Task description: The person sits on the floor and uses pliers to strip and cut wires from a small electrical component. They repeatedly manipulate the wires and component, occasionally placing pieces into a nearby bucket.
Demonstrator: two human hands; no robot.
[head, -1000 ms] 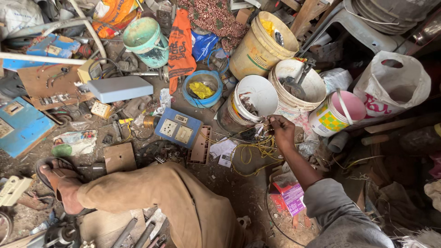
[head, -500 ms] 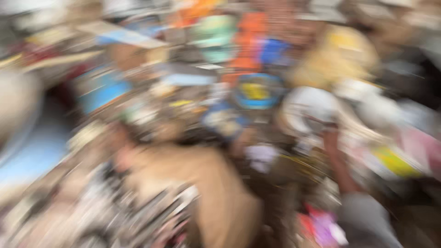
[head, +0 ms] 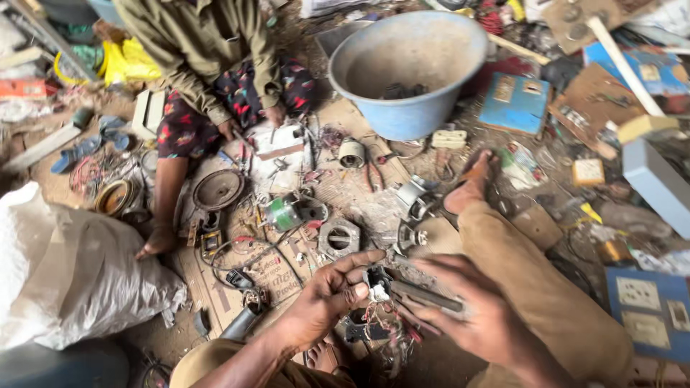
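Scrap motor parts (head: pixel 338 237) and co-worker's leg (head: pixel 169 194) crowding the floor ahead

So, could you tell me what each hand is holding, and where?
The left hand pinches a small white part by its edge; the right hand grips a dark tool by its handle.

Matt blue plastic tub (head: pixel 402 108); dull metal tool (head: pixel 424 294); crumpled white sack (head: pixel 65 280).

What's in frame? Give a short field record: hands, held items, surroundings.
left hand: pinches a small part with wires
right hand: blurred, grips a dark tool at the part
other person: seated opposite, hands on scrap
tub: blue, beyond the hands
sack: white, far left
ground: scattered motor parts, wires
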